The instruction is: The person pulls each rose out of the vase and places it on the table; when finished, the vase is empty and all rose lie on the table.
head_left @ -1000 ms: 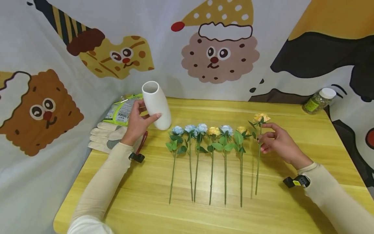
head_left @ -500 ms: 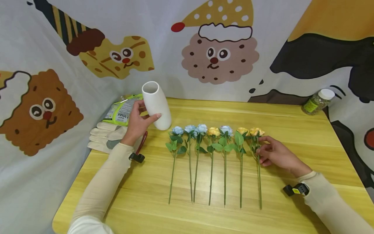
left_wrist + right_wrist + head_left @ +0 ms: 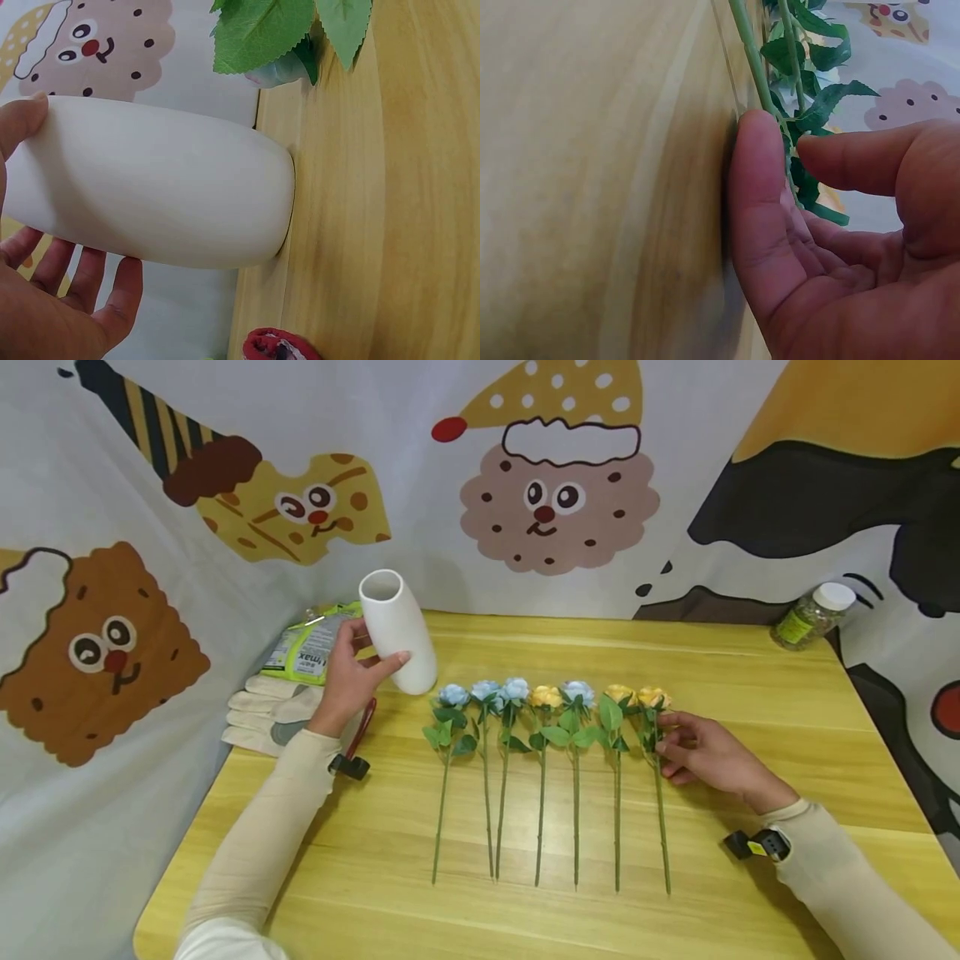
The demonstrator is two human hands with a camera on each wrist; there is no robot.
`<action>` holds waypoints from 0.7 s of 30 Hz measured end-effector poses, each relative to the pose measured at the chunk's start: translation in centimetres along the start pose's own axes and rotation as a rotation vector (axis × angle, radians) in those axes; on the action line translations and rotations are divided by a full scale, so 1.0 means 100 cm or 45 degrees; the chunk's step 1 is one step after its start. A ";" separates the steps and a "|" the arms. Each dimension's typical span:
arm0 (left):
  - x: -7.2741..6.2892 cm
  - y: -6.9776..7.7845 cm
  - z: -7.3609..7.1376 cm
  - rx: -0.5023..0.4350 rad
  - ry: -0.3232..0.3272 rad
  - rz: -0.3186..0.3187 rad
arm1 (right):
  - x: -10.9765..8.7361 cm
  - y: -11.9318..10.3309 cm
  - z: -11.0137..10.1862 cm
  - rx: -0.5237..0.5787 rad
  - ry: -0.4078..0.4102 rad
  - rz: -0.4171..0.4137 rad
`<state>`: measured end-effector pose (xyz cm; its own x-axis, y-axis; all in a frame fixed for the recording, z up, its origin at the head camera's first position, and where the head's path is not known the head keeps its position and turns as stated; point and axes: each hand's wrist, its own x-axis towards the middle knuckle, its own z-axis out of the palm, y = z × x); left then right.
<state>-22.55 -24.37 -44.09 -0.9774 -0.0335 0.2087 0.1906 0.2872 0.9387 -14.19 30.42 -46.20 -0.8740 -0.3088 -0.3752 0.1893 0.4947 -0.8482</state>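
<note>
My left hand (image 3: 356,677) holds a white vase (image 3: 405,635), thumb on one side and fingers on the other. Its base meets the table in the left wrist view, where the vase's smooth wall (image 3: 172,187) fills the middle. At the right end of a row of artificial roses lies a yellow rose (image 3: 662,802) on the table. My right hand (image 3: 708,756) is beside its upper stem. In the right wrist view the stem (image 3: 751,56) passes behind the index finger, and the thumb stands slightly apart from that finger.
Blue roses (image 3: 515,689) and yellow roses (image 3: 546,697) lie side by side, stems toward me. At the left are white gloves (image 3: 262,718), a green-grey packet (image 3: 300,652) and a red-handled tool (image 3: 363,727). A white-lidded jar (image 3: 813,618) stands at the back right.
My right hand has lowered the yellow rose from above the table to the row's right end, where it now lies flat. The left hand and vase have stayed put.
</note>
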 end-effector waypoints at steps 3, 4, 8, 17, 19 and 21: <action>0.000 0.000 -0.001 0.002 0.001 -0.003 | -0.001 -0.001 0.000 -0.018 0.013 -0.015; -0.001 0.000 -0.002 0.002 0.000 -0.004 | -0.002 -0.001 -0.001 -0.028 0.020 -0.021; -0.004 0.002 -0.003 0.027 0.001 -0.024 | -0.006 -0.004 -0.002 -0.109 0.082 -0.069; -0.020 0.013 -0.006 0.177 -0.058 -0.069 | -0.019 -0.022 0.008 -0.503 0.384 -0.251; -0.026 0.017 -0.007 0.193 -0.079 -0.092 | -0.021 -0.027 0.013 -0.587 0.467 -0.319; -0.034 0.021 -0.006 0.219 -0.089 -0.107 | -0.022 -0.032 0.018 -0.685 0.538 -0.390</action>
<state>-18.78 -24.23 -42.66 -0.9943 0.0004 0.1065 0.0956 0.4455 0.8902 -12.05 28.07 -43.35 -0.9704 -0.2120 0.1154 -0.2401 0.7993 -0.5509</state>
